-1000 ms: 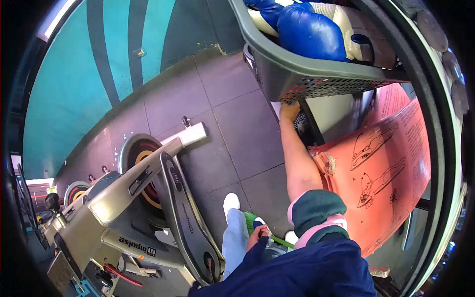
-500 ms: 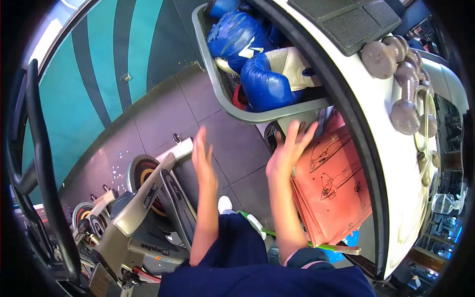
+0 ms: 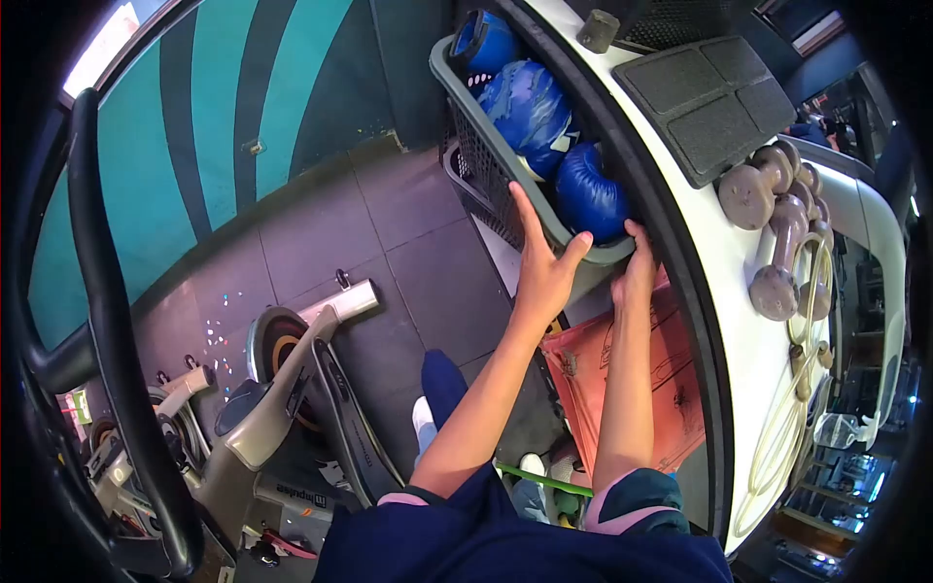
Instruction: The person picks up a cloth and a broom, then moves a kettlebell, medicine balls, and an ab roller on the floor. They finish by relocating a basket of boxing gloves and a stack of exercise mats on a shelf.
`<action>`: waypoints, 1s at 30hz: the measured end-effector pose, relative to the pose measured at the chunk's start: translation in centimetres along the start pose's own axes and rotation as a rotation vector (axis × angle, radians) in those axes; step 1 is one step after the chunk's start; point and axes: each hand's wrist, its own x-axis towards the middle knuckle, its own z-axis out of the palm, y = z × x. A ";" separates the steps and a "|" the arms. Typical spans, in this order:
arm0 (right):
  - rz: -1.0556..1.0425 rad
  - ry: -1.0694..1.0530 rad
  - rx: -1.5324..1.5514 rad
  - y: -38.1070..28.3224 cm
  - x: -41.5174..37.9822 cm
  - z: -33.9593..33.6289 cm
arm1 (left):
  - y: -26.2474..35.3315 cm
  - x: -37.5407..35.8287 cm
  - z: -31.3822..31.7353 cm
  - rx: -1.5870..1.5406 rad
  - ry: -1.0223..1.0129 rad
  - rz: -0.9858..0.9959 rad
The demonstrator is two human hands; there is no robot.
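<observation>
both hands grip a grey plastic laundry-style basket [image 3: 486, 165] at its near end. the left hand [image 3: 540, 262] is spread wide over the corner of the rim, fingers laid flat up the perforated side wall and the thumb hooked over the top edge. the right hand [image 3: 637, 262] clasps the rim further along the same end, fingers curled over the edge; how tightly it closes cannot be told, since the fingertips are hidden inside the basket.

just beyond the thumb of the left hand, inside the basket, lies a blue boxing glove [image 3: 590, 199], nearly touching both hands. further from the grip are 2 more blue gloves [image 3: 530, 102], one behind the other, filling the basket toward its far end.

the basket sits against the dark edge of a curved white counter [image 3: 748, 360], on the right-hand side of the grip. on that counter, beyond the right hand, lie several mauve dumbbells [image 3: 777, 223] and 2 black ridged pads [image 3: 714, 97].

below the right wrist hangs an orange sheet with line drawings [image 3: 671, 389]. under the left forearm is grey tiled floor [image 3: 437, 262], and well off to the left of the grip stands an exercise bike [image 3: 292, 389] marked "impulse". a green stick [image 3: 544, 479] lies near the person's feet.
</observation>
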 end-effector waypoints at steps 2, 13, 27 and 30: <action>-0.023 0.003 -0.036 0.8 2.0 0.3 | -0.2 1.4 0.1 0.004 0.002 0.022; -0.066 -0.030 -0.021 2.6 7.7 3.7 | -0.8 7.8 -1.4 0.035 -0.079 0.041; -0.040 -0.253 -0.516 23.5 -3.5 0.2 | -15.3 -18.6 -14.5 -0.113 0.247 -0.822; 0.311 -0.034 -0.389 28.9 -1.0 -0.2 | -21.2 -28.6 -16.7 -0.032 0.305 -0.846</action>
